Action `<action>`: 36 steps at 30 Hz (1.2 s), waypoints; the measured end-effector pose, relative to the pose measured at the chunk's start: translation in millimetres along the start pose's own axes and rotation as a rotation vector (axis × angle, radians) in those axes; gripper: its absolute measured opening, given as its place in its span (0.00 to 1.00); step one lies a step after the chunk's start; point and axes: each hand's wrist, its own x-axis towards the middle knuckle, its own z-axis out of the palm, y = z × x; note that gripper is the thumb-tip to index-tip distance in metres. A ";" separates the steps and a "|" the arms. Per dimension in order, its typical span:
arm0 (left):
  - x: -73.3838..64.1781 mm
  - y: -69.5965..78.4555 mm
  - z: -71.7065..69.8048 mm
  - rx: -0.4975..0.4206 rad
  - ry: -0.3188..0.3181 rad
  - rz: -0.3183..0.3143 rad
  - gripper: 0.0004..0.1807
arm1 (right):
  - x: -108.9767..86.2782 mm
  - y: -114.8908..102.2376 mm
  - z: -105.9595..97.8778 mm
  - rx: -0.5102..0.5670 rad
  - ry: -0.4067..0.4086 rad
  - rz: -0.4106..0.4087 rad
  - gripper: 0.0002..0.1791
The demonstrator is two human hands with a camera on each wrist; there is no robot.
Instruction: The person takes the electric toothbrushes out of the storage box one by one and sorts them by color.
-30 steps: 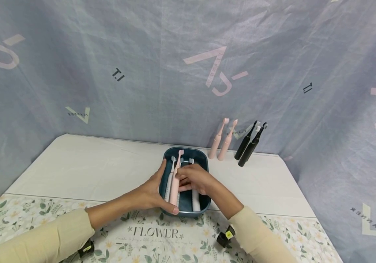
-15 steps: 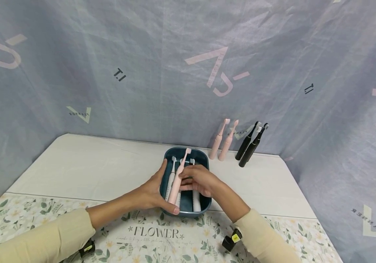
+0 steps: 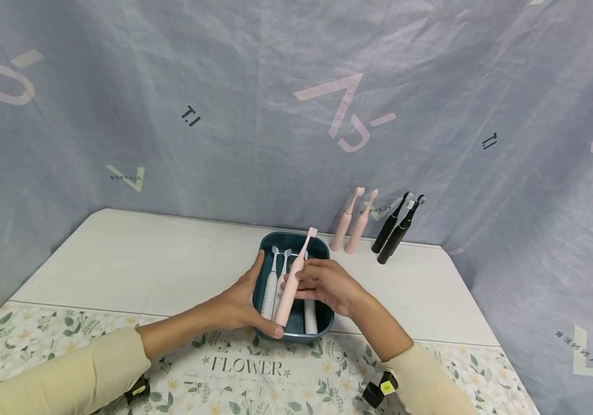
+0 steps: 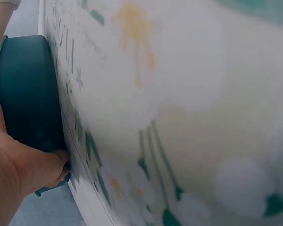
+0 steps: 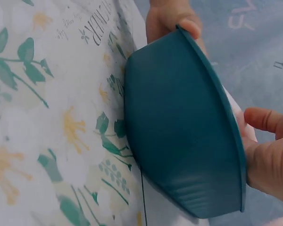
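My left hand (image 3: 241, 300) holds the left side of a dark teal bin (image 3: 296, 338), thumb along the front rim; in the left wrist view its fingers wrap the bin's wall (image 4: 28, 89). Between the thumb and fingers of my right hand (image 3: 333, 283) is a pink electric toothbrush (image 3: 290, 291). It slants over the bin, head up and to the right, handle end low near my left thumb. Inside lie white electric toothbrushes: two at the left (image 3: 269, 291), another at the right (image 3: 310, 318), partly hidden by my right hand. The right wrist view shows mostly the bin's outer wall (image 5: 179, 108).
Right of the bin, two pink electric toothbrushes (image 3: 341, 227) stand upright at the back of the table. Beside them stand several more with black handles (image 3: 394, 242). A grey printed curtain (image 3: 213, 115) hangs behind the table. The floral cloth (image 3: 244, 397) covers the front.
My right hand has shifted right, carrying the pink toothbrush across the bin and tilting its head further right. More of the white toothbrushes at the left shows. The left hand stays put.
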 end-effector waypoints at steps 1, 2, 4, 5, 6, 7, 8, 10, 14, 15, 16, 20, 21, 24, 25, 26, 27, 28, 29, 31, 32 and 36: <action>0.0 -0.1 0.0 0.005 0.001 -0.003 0.98 | -1.8 -0.5 -1.8 0.006 0.002 -0.005 0.19; -0.1 -0.2 -0.1 0.010 0.002 -0.006 0.98 | -3.5 -1.0 -3.5 0.008 0.003 -0.009 0.20; -0.1 -0.5 -0.2 0.014 0.001 -0.008 0.98 | -6.8 -1.9 -7.1 0.009 0.005 -0.017 0.24; -0.2 -0.6 -0.2 0.019 0.002 -0.010 0.98 | -8.2 -2.2 -8.8 0.009 0.010 -0.020 0.25; -0.4 -0.7 0.0 0.026 0.002 -0.015 0.98 | -9.5 -2.5 -10.3 0.012 0.015 -0.024 0.26; -0.6 -0.7 -0.1 0.031 0.003 -0.018 0.98 | -10.6 -3.0 -11.8 0.012 0.019 -0.030 0.27; -0.6 -0.7 -0.1 0.033 0.004 -0.019 0.98 | -11.5 -3.4 -13.1 0.015 0.025 -0.035 0.27; -0.6 -0.7 -0.2 0.033 0.004 -0.019 0.98 | -13.5 -4.6 -15.4 0.024 0.037 -0.048 0.26; 0.4 -1.6 0.1 0.023 0.008 -0.006 0.99 | -16.3 -7.0 -20.0 0.046 0.061 -0.069 0.25; 0.7 -1.8 0.2 0.021 0.009 -0.003 0.99 | -16.9 -7.6 -21.3 0.052 0.068 -0.073 0.25; 1.2 -2.0 0.3 0.019 0.011 0.003 1.00 | -17.3 -7.9 -22.7 0.057 0.073 -0.077 0.25; 1.6 -1.9 0.3 0.020 0.013 0.010 1.00 | -20.3 -10.0 -28.7 0.078 0.086 -0.095 0.22; 1.6 -1.8 0.2 0.022 0.014 0.011 1.00 | -21.3 -10.7 -30.4 0.083 0.089 -0.100 0.22; 1.1 -1.2 -0.2 0.024 0.014 0.011 1.00 | -24.3 -12.8 -35.5 0.094 0.104 -0.112 0.21; 1.0 -0.9 -0.4 0.026 0.014 0.012 1.00 | -25.2 -13.6 -37.2 0.096 0.110 -0.114 0.21; 0.9 -0.8 -0.5 0.026 0.014 0.012 1.00 | -26.2 -14.3 -39.0 0.098 0.114 -0.117 0.22; 0.8 -0.8 -0.6 0.026 0.015 0.012 1.00 | -27.1 -15.0 -40.7 0.100 0.117 -0.120 0.23; 0.7 -0.8 -0.7 0.026 0.014 0.013 1.00 | -28.1 -15.7 -42.2 0.103 0.119 -0.123 0.24; 0.7 -0.8 -0.7 0.025 0.014 0.015 1.00 | -29.1 -16.6 -43.7 0.109 0.120 -0.127 0.26; 0.6 -1.1 -0.8 0.027 0.014 0.013 1.01 | -31.3 -18.4 -46.5 0.117 0.125 -0.137 0.28; 0.6 -1.4 -0.8 0.027 0.014 0.014 1.01 | -32.4 -19.2 -48.2 0.118 0.125 -0.145 0.28; 0.1 -2.1 -0.7 0.022 0.011 0.016 1.01 | -35.2 -21.9 -54.4 0.123 0.140 -0.168 0.25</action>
